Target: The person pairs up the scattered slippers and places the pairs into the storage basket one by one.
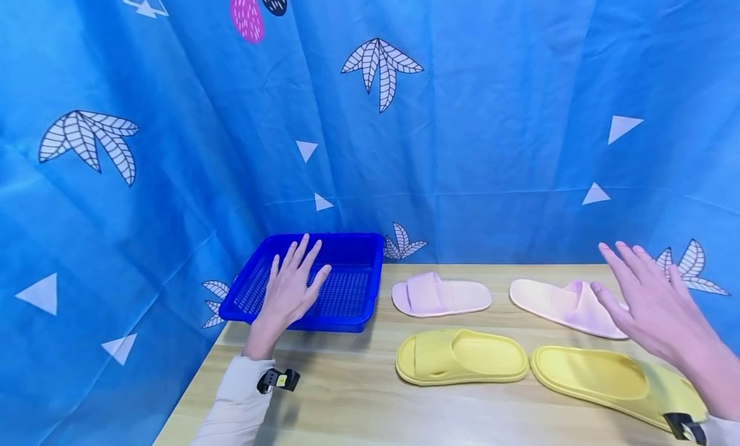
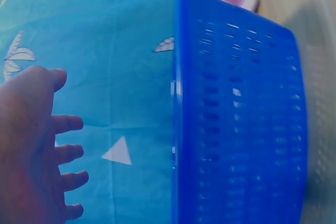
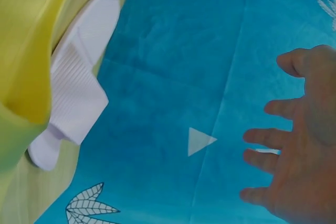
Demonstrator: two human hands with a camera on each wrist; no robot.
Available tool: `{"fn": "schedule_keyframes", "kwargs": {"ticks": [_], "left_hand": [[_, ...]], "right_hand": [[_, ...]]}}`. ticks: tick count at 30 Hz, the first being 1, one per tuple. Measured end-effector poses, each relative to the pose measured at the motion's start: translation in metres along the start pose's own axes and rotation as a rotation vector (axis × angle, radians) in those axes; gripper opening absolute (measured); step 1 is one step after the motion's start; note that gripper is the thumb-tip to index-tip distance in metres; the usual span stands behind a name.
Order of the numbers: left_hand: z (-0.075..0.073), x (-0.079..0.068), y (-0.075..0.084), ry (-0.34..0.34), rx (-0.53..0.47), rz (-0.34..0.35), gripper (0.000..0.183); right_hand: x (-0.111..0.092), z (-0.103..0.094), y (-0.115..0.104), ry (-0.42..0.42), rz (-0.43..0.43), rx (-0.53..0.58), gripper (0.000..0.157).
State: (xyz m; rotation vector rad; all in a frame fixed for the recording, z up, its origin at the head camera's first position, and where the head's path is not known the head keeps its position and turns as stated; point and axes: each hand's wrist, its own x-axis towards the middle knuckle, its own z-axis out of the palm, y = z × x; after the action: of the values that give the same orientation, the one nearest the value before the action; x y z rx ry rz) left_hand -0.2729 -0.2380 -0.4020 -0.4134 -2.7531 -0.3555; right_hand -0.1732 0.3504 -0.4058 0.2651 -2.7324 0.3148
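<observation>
My left hand (image 1: 290, 294), fingers spread and straight, hovers over the blue plastic basket (image 1: 372, 292) in the head view; the left wrist view has that hand apart from the basket wall (image 2: 247, 108). On the right, my right hand (image 1: 650, 304) is raised with straight fingers above the slippers and holds nothing. Beneath it lie a pink slipper (image 1: 537, 296) and a yellow slipper (image 1: 601, 372), each partly hidden by the hand or arm. Left of these are another pink slipper (image 1: 465, 297) and another yellow slipper (image 1: 491, 355), both flat on the table.
The slippers and basket stand on a light wooden table (image 1: 347, 394). A blue patterned curtain (image 1: 491, 144) hangs behind the table and along its left side. Black straps with small devices (image 1: 279, 380) sit on both wrists over pale sleeves.
</observation>
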Motion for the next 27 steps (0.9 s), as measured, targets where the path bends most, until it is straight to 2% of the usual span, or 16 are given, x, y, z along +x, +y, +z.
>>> {"fn": "schedule_keyframes", "kwargs": {"ticks": [8, 15, 20, 27], "left_hand": [[-0.001, -0.007, 0.016, 0.037, -0.046, 0.005, 0.069], [0.0, -0.015, 0.039, 0.074, -0.125, 0.033, 0.065], [0.007, -0.017, 0.055, 0.077, -0.143, 0.05, 0.064], [0.02, -0.017, 0.079, 0.075, -0.181, 0.094, 0.064]], "right_hand": [[-0.007, -0.002, -0.004, 0.042, 0.009, 0.046, 0.073], [-0.018, 0.002, -0.001, 0.098, -0.028, 0.084, 0.07], [-0.028, 0.005, 0.001, 0.143, -0.065, 0.087, 0.068], [-0.037, 0.005, 0.005, 0.159, -0.051, 0.099, 0.068]]}}
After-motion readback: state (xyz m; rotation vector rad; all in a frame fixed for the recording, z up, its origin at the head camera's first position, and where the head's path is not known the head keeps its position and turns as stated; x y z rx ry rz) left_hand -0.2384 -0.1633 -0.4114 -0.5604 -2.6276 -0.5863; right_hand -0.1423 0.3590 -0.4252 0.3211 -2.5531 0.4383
